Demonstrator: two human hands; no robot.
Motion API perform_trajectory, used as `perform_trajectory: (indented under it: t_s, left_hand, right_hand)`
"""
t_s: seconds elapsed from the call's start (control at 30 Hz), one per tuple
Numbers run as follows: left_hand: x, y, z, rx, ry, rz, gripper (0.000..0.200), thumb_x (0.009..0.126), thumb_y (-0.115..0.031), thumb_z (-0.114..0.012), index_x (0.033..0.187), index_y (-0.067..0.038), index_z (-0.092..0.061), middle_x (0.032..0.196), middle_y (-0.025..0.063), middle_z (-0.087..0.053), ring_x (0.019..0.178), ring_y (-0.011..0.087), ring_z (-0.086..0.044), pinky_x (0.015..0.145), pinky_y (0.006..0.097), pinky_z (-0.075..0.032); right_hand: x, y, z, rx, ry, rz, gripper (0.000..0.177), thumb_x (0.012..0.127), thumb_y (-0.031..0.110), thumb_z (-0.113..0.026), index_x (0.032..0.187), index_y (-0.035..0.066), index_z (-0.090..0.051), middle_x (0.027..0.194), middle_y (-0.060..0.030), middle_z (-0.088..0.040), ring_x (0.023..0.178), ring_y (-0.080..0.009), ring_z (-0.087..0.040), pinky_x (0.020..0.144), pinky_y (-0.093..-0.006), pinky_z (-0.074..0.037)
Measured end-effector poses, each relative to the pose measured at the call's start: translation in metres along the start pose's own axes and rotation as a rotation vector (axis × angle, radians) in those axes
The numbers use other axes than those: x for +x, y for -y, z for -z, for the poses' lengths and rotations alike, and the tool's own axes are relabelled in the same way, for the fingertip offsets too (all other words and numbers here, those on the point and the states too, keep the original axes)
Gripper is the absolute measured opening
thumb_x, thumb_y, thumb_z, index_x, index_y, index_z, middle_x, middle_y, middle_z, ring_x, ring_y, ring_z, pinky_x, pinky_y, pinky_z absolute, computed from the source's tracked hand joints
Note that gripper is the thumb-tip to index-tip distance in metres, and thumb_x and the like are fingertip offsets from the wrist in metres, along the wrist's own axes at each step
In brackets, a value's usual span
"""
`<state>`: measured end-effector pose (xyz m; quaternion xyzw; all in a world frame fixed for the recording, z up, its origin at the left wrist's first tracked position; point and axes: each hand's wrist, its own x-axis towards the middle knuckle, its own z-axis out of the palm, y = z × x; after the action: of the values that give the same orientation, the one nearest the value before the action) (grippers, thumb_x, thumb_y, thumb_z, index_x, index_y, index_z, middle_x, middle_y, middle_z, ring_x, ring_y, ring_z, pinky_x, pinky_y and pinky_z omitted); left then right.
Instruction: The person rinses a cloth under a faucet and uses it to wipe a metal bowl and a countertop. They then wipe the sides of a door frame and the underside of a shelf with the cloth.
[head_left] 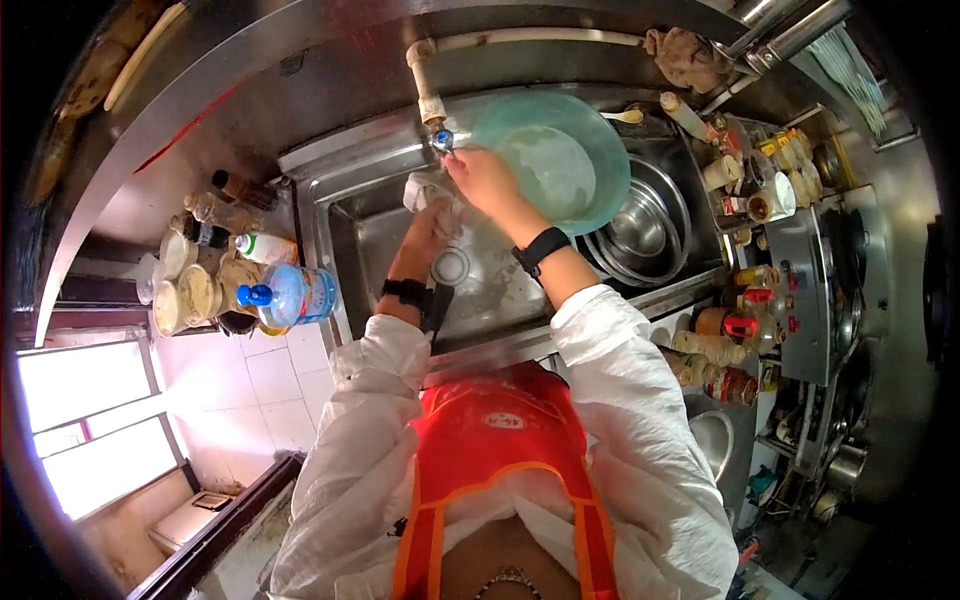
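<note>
My left hand [428, 228] grips a crumpled white cloth [424, 190] over the steel sink [375, 255], under the tap. My right hand [482, 180] reaches up to the tap [433, 108], its fingers closed at the blue tap handle [443, 140]. Below my hands lies the round drain [450, 267] in the sink floor. Right of my right hand, a green translucent basin [605, 150] holds cloudy, whitish liquid. Whether water runs from the tap is hard to make out.
Nested metal bowls [640, 225] stand right of the basin, with a white spoon [628, 116] behind. Bottles and tubs crowd the left ledge, including a large blue water bottle [300, 295]. Jars and seasoning bottles [735, 385] fill the right side, beside a steel counter [800, 300].
</note>
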<state>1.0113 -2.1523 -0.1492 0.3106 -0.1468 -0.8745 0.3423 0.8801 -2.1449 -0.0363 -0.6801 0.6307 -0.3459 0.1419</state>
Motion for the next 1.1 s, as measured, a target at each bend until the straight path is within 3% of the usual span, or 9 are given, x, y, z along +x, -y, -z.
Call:
perform_trajectory:
  t_s: [0.07, 0.13, 0.37, 0.43, 0.67, 0.83, 0.93, 1.07, 1.1]
  left_hand:
    - [0.008, 0.004, -0.003, -0.181, -0.033, -0.113, 0.020, 0.079, -0.010, -0.053, 0.098, -0.005, -0.047, 0.093, 0.0075, -0.054, 0.083, 0.0221, -0.056, 0.067, 0.0350, -0.049]
    - [0.010, 0.001, -0.011, -0.174, -0.020, -0.129, 0.020, 0.081, -0.011, -0.051, 0.099, -0.006, -0.047, 0.094, 0.0078, -0.054, 0.085, 0.0225, -0.055, 0.069, 0.0356, -0.048]
    - [0.009, 0.001, -0.024, -0.192, 0.001, -0.165, 0.026, 0.085, -0.016, -0.047, 0.108, -0.004, -0.045, 0.102, 0.0090, -0.053, 0.093, 0.0227, -0.053, 0.076, 0.0373, -0.046]
    - [0.014, 0.003, -0.018, -0.242, 0.007, -0.150, 0.026, 0.085, -0.016, -0.047, 0.108, -0.004, -0.045, 0.102, 0.0087, -0.053, 0.094, 0.0225, -0.053, 0.076, 0.0370, -0.046]
    - [0.017, 0.005, -0.020, -0.241, 0.075, -0.117, 0.025, 0.085, -0.016, -0.046, 0.108, -0.006, -0.047, 0.103, 0.0074, -0.053, 0.094, 0.0215, -0.052, 0.077, 0.0358, -0.046]
    - [0.018, 0.008, -0.020, -0.187, 0.088, -0.120, 0.025, 0.085, -0.014, -0.046, 0.107, -0.003, -0.047, 0.101, 0.0080, -0.054, 0.092, 0.0202, -0.054, 0.077, 0.0330, -0.046]
    - [0.019, 0.009, -0.018, -0.146, 0.144, -0.106, 0.025, 0.084, -0.012, -0.047, 0.107, -0.002, -0.047, 0.100, 0.0083, -0.055, 0.091, 0.0197, -0.054, 0.076, 0.0319, -0.046]
    - [0.013, 0.012, -0.015, -0.033, 0.143, -0.083, 0.024, 0.082, -0.013, -0.052, 0.104, -0.004, -0.050, 0.097, 0.0081, -0.058, 0.084, 0.0194, -0.058, 0.070, 0.0311, -0.050]
    - [0.010, 0.012, -0.017, -0.032, 0.146, -0.087, 0.024, 0.082, -0.013, -0.052, 0.104, -0.004, -0.050, 0.097, 0.0081, -0.058, 0.084, 0.0194, -0.058, 0.070, 0.0311, -0.050]
  right_hand:
    - [0.000, -0.002, 0.003, -0.022, 0.033, -0.008, 0.025, 0.081, 0.025, -0.048, 0.072, 0.002, -0.055, 0.072, -0.0163, -0.056, 0.067, -0.0350, -0.054, 0.060, -0.0438, -0.043]
    - [0.001, -0.006, 0.004, 0.053, 0.020, 0.039, 0.031, 0.083, 0.028, -0.046, 0.070, 0.001, -0.051, 0.069, -0.0171, -0.053, 0.066, -0.0364, -0.051, 0.056, -0.0430, -0.038]
    - [0.004, -0.011, 0.008, 0.130, 0.094, 0.021, 0.032, 0.085, 0.028, -0.045, 0.071, 0.001, -0.052, 0.066, -0.0155, -0.053, 0.056, -0.0308, -0.055, 0.054, -0.0397, -0.041]
    - [0.006, -0.010, 0.014, 0.042, 0.184, -0.023, 0.029, 0.082, 0.029, -0.046, 0.077, 0.003, -0.056, 0.073, -0.0150, -0.057, 0.070, -0.0333, -0.055, 0.063, -0.0421, -0.043]
    - [0.006, -0.007, 0.021, 0.050, 0.199, -0.037, 0.027, 0.082, 0.028, -0.048, 0.075, 0.003, -0.056, 0.071, -0.0140, -0.057, 0.067, -0.0311, -0.056, 0.060, -0.0401, -0.044]
    - [-0.009, -0.011, 0.029, 0.356, 0.290, -0.257, 0.026, 0.080, 0.028, -0.056, 0.078, 0.001, -0.057, 0.065, -0.0088, -0.057, 0.050, -0.0179, -0.055, 0.052, -0.0305, -0.044]
    - [-0.029, -0.037, 0.004, 0.606, 0.162, -0.195, 0.026, 0.080, 0.026, -0.058, 0.084, 0.000, -0.058, 0.064, -0.0060, -0.057, 0.053, -0.0130, -0.053, 0.053, -0.0264, -0.043]
    - [-0.061, -0.056, -0.009, 0.565, 0.026, -0.211, 0.027, 0.079, 0.025, -0.058, 0.088, 0.000, -0.059, 0.063, -0.0034, -0.057, 0.055, -0.0116, -0.052, 0.055, -0.0250, -0.043]
    - [-0.068, -0.064, -0.014, 0.575, 0.041, -0.213, 0.030, 0.078, 0.026, -0.060, 0.093, 0.000, -0.057, 0.072, -0.0058, -0.057, 0.061, -0.0125, -0.052, 0.058, -0.0250, -0.043]
